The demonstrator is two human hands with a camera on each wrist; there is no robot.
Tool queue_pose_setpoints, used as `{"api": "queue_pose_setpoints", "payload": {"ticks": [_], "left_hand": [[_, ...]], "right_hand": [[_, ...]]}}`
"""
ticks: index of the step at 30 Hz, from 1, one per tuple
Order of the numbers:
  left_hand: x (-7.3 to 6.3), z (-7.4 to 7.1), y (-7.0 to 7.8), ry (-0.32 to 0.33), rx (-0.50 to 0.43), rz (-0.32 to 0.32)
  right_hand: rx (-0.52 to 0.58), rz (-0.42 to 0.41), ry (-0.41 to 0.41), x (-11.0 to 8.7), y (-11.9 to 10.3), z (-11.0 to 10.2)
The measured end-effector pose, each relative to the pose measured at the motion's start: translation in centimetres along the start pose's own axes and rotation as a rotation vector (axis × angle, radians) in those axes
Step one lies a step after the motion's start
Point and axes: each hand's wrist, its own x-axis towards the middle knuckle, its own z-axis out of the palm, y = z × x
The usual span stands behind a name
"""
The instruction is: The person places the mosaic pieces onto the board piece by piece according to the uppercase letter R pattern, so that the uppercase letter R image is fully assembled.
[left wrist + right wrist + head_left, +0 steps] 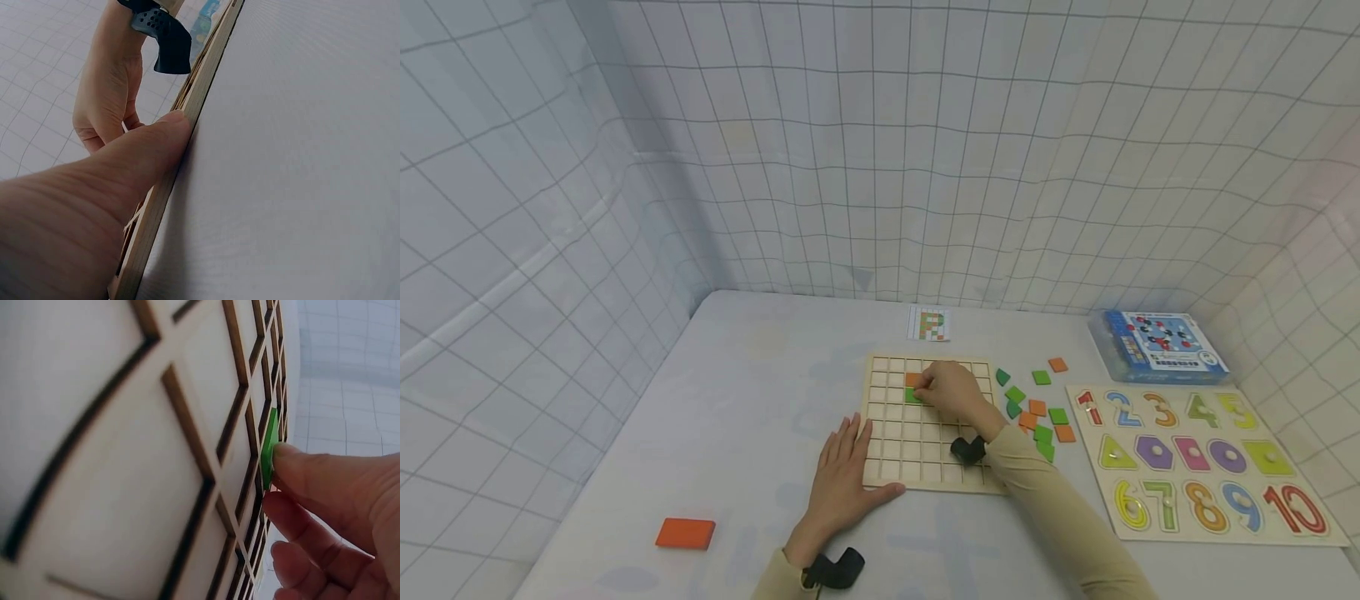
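Between the right hand's [955, 390] thumb and index finger is a green tile [269, 450], pinched at its edge over the grid board [930, 450]. Just beyond those fingertips, an orange tile [913, 379] sits in the board. Nearer the person, the left hand [841, 487] rests with straight fingers at the board's left edge, thumb touching its near edge. Right of the right fingers lie loose tiles [1057, 416]; farther right are a number puzzle [1090, 433] and a box [1165, 346]. Ahead of them lies a pattern card [929, 323]; left of the left fingers, an orange block [686, 533].
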Motion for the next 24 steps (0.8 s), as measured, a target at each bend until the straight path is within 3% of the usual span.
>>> {"api": "queue_pose_setpoints", "payload": {"ticks": [9, 13, 17, 24], "left_hand": [[0.0, -0.1, 0.1, -0.003, -0.003, 0.001], [-0.1, -0.1, 0.1, -0.007, -0.005, -0.003], [0.0, -0.1, 0.2, -0.007, 0.000, -0.006], [-0.1, 0.0, 0.1, 0.021, -0.002, 0.011]], "right_hand": [[0.103, -0.128, -0.098, -0.4, 1.0, -1.1], [0.148, -0.189, -0.103, -0.5, 2.1, -1.8], [0.167, -0.205, -0.055, -0.5, 3.4, -2.8], [0.152, -0.116, 0.128, -0.8, 5.8, -4.8]]}}
